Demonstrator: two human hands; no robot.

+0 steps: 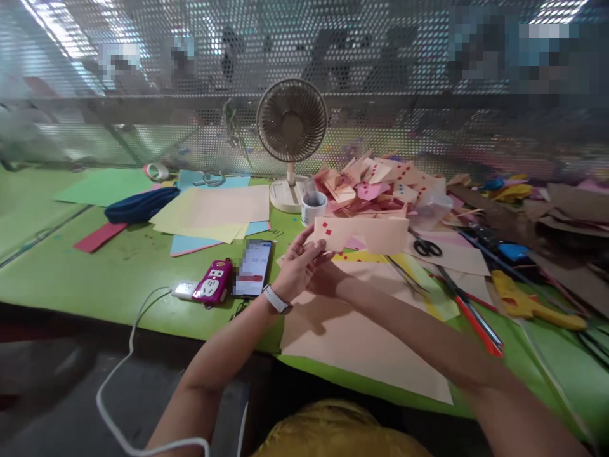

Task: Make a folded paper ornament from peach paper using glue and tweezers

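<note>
A pale peach paper strip (385, 235) with red diamond shapes near its left end is held up above the table. My left hand (299, 263), with a white band on its wrist, pinches the strip's left end. Close behind and beside it, my right hand (326, 276) is at the strip's lower left edge, its fingers mostly hidden by my left hand. Under my forearms lies a large peach sheet (352, 330). Yellow paper (435, 295) and a pair of metal blades (406, 276) are just right of the hands.
A fan (292, 120) and white cup (314, 208) stand behind; a paper pile (380, 184) lies right of them. Black scissors (427, 247), a red-edged cutter (476, 320) and yellow glue gun (533, 304) lie right. A phone (253, 270) and purple socket (212, 282) lie left.
</note>
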